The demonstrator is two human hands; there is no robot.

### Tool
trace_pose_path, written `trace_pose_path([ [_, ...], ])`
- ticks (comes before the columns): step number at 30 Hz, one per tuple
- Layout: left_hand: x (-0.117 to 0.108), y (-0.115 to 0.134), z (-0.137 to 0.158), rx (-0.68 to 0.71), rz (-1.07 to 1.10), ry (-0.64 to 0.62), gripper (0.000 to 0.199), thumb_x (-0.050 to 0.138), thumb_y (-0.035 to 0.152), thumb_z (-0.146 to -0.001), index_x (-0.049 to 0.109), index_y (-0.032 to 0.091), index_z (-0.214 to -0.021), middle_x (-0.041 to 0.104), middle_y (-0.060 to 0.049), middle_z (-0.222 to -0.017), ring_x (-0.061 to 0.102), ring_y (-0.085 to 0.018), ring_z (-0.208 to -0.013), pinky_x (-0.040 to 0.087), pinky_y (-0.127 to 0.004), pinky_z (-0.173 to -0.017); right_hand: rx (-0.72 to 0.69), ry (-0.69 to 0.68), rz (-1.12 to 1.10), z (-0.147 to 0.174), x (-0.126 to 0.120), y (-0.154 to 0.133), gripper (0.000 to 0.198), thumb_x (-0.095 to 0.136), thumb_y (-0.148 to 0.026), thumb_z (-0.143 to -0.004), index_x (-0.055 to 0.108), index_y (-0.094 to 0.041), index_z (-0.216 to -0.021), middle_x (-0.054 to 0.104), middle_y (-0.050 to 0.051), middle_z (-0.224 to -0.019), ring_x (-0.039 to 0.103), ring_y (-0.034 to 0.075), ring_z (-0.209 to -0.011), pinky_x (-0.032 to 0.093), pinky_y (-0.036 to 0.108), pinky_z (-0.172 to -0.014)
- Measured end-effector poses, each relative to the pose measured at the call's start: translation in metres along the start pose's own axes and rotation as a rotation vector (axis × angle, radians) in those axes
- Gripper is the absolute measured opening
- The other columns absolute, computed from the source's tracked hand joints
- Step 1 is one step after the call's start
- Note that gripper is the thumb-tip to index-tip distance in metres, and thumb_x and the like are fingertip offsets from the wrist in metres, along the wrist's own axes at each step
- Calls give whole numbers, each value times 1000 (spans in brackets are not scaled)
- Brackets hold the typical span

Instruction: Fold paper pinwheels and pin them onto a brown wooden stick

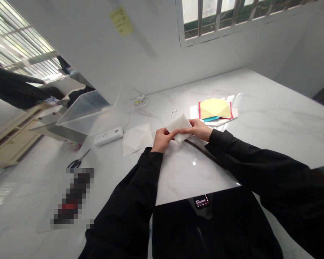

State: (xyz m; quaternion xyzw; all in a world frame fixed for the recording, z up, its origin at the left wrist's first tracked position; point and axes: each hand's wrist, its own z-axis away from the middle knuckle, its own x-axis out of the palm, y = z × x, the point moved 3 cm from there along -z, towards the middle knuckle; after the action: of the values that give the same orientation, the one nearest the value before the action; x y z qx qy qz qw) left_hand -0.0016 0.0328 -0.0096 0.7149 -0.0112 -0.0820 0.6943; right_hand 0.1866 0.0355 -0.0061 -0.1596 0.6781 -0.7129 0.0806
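A folded piece of white paper [181, 123] is held up a little over the marble-patterned table, one corner pointing away from me. My left hand [162, 139] grips its left side, thumb laid across the near part. From the right, my right hand [199, 129] pinches the same paper, and the two thumbs almost meet on it. Fingers behind the paper are hidden. Left of my hands lies creased white paper [137, 139] with fold lines. A long dark strip [205, 154] runs along the tabletop below my right forearm.
Beyond my right hand lies a stack of yellow, red, blue and white papers [215, 108]. Two tiny shiny pieces [174, 111] sit behind the held paper. At left are a white device [108, 136], scissors [78, 160] and a clear plastic bin [83, 111]. A person [16, 86] stands far left.
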Motion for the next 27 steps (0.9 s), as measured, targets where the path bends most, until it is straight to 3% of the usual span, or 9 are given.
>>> trace_pose_path([
  [4,-1,-2,0,-16,47,-2,54,92,53,-64,80,9,-93,79,-10,-86,70,-20,-72,56,-30,-66,10,-18,19,1,1,-4,43,94,-34,-69,78,-14,-104,80,6,-93,72,18,-80,60,28,-74],
  [10,-4,-2,-1,-44,117,4,56,94,51,-62,80,10,-98,80,-12,-95,72,-22,-79,59,-32,-72,62,35,-4,2,0,-4,32,83,-43,-85,79,-15,-100,80,7,-92,74,19,-79,62,26,-67],
  [15,-4,-2,-1,-74,125,6,58,94,52,-61,80,10,-98,80,-13,-96,73,-23,-80,60,-33,-73,12,42,-3,-2,-2,1,29,83,-38,-85,80,-15,-101,81,7,-94,74,18,-79,61,26,-69],
  [23,-7,1,1,-51,66,14,59,93,53,-61,80,8,-97,80,-14,-94,73,-23,-78,59,-32,-70,0,36,56,-3,0,2,33,81,-45,-84,79,-15,-99,79,6,-90,71,16,-75,57,23,-62],
  [27,-23,6,-5,-23,138,175,62,94,51,-58,79,9,-100,80,-15,-102,74,-25,-86,60,-32,-74,-104,135,120,-8,-10,-5,39,73,-55,-89,76,-17,-95,77,6,-89,66,13,-71,55,23,-60],
])
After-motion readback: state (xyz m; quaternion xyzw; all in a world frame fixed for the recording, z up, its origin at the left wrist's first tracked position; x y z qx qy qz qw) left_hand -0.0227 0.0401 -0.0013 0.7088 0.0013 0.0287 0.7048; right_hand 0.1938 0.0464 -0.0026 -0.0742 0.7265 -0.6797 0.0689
